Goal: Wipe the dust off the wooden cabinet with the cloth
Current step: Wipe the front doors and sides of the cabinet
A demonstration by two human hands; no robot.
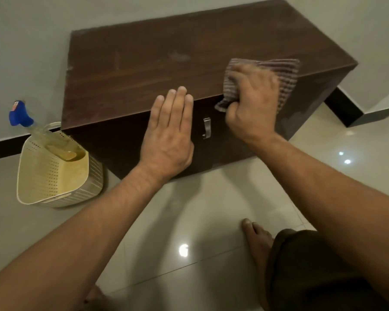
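A low dark brown wooden cabinet [144, 63] stands against the wall, its top streaked with pale dust. My right hand [254, 97] presses a brown striped cloth [285, 72] onto the front right part of the top, with one corner of the cloth hanging over the front edge. My left hand [169, 131] lies flat, fingers together, on the front edge of the cabinet and holds nothing. A metal handle [206, 127] shows on the cabinet front between my hands.
A cream perforated plastic basket [52, 176] stands on the floor left of the cabinet, with a blue-capped spray bottle [20, 115] in it. Glossy tiled floor [189, 221] lies in front. My bare foot [256, 239] is at the lower right. A black skirting [344, 108] runs along the wall.
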